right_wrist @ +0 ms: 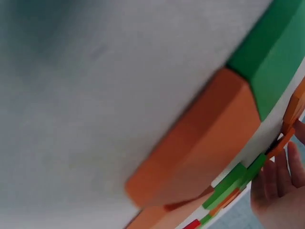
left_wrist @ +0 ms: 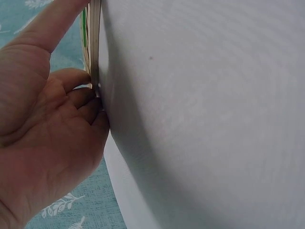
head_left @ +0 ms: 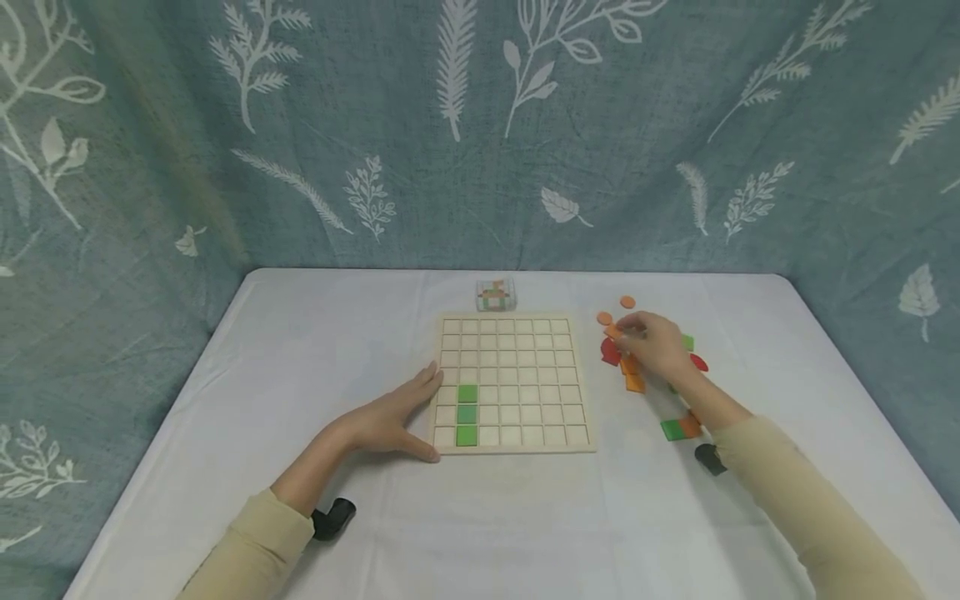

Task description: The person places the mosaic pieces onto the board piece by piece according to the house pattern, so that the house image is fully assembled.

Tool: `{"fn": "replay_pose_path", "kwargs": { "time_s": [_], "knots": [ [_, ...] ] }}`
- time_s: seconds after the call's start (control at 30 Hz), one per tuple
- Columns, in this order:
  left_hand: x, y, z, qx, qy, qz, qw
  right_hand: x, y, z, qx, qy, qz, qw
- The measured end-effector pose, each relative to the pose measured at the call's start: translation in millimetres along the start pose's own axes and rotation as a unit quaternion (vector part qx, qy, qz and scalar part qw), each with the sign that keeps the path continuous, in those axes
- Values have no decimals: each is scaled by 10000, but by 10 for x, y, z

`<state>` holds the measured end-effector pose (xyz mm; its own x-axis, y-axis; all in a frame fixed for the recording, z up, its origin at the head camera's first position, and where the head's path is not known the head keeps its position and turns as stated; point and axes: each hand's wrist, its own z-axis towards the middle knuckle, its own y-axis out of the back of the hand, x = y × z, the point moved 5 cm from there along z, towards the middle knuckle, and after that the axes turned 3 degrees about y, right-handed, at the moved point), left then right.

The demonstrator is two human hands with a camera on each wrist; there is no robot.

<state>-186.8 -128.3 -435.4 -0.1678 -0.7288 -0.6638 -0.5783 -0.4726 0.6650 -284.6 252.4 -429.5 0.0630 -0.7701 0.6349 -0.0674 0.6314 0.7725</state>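
A pale wooden grid board (head_left: 527,392) lies on the white table, with three green square tiles (head_left: 467,414) in one column at its lower left. My left hand (head_left: 390,414) rests along the board's left edge, its fingers extended and the thumb at the near corner. In the left wrist view, the fingertips touch the side of the board (left_wrist: 95,47). Over the scattered pieces on the right, my right hand (head_left: 654,343) pinches an orange piece (head_left: 613,332) between thumb and fingers. Beside those fingertips lie red pieces (head_left: 611,352) and orange tiles (head_left: 634,382).
Behind the board stands a small clear box (head_left: 496,295) with coloured shapes. Two orange discs (head_left: 627,302) lie beyond my right hand. A green tile (head_left: 672,430) sits nearer, under the right forearm. A patterned curtain (head_left: 480,167) borders the table's back and sides.
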Motion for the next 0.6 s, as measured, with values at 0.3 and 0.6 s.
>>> {"fn": "replay_pose_path", "kwargs": {
  "time_s": [0.3,0.6],
  "knots": [
    [-1,-13,6,-13,-6,25,10000,6,-15,17,-137,-136,53,9998],
    [10,-8,9,-19,10,56,10000,224,-102,-203,-85,-36,752,9971]
  ]
}}
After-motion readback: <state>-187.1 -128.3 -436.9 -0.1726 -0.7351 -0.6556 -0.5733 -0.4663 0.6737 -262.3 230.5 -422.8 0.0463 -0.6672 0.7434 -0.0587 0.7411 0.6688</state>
